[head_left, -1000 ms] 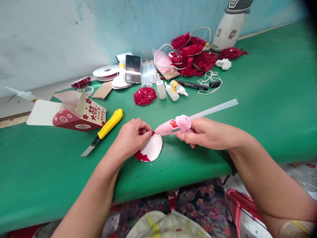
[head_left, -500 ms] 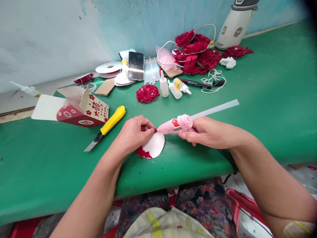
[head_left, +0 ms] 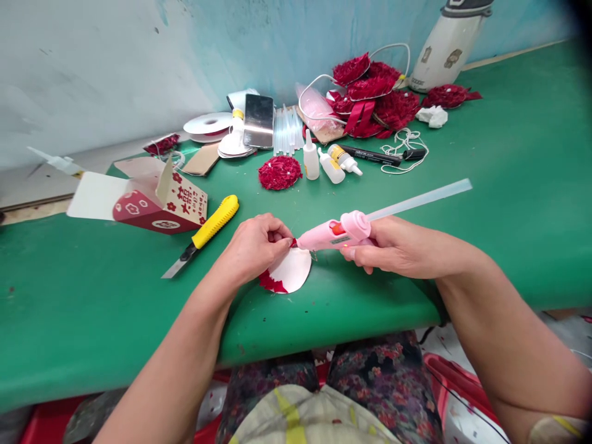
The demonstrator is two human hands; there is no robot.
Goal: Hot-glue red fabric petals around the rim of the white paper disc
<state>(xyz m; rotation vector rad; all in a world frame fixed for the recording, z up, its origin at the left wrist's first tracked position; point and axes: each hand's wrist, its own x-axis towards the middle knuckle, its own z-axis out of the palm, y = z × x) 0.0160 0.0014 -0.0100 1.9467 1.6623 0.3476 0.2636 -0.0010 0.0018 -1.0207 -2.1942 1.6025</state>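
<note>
between hands [head_left: 256, 248] [head_left: 395, 248], flat white disc [head_left: 296, 268], jagged red fabric [head_left: 274, 283]

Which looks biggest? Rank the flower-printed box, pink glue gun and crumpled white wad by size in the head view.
1. Flower-printed box
2. Pink glue gun
3. Crumpled white wad

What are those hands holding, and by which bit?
The right hand holds the pink glue gun by its handle; the left hand pinches a red scrap, the held part hidden.
</note>
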